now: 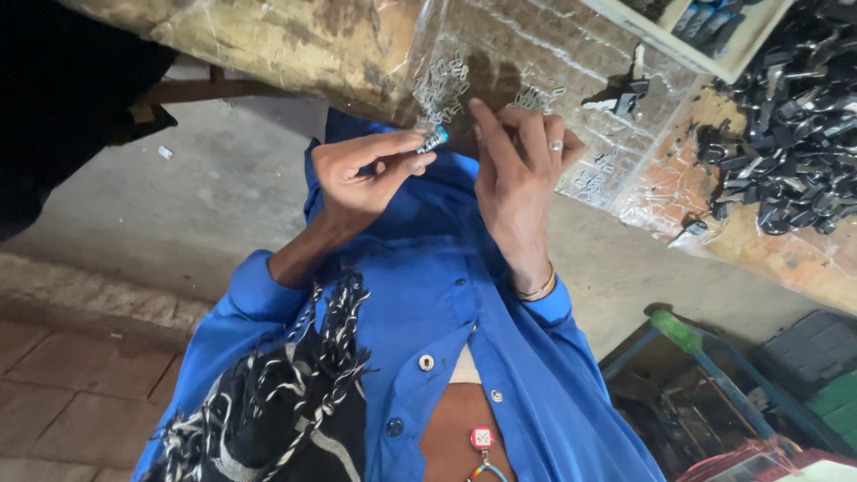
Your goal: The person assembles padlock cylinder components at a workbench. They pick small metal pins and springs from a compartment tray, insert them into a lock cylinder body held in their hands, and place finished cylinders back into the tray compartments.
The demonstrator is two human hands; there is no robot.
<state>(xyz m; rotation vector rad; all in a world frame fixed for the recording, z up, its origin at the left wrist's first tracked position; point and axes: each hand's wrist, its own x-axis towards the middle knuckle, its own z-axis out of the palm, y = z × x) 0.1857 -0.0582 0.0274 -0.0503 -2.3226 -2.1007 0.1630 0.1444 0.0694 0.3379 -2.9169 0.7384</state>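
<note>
A: Entry — orientation of the piece?

B: One small metal part with a blue end (435, 138), pinched at the fingertips of my left hand (361, 174). Its long axis runs diagonally, blue end up and toward my right hand (516, 170), the other end buried between thumb and forefinger. It sits just above the edge of the worktop (268, 40), in front of my blue shirt (446, 295).

A: Counts?

B: One part in hand. Small silvery clips (440, 85) lie in a heap on the clear plastic sheet (553, 54); too many and too small to count. Same for the dark metal pieces (786, 134) piled at the far right. One ring on my right hand, one thin bangle (538, 290) at that wrist.

A: Hands?

B: Left: fingers curled in, thumb and forefinger clamped on the part. Right: loosely spread, fingers extended upward, holding nothing that I can see, fingertips near the clips; whether they touch the plastic, cannot tell. The two hands are close but not touching.
</note>
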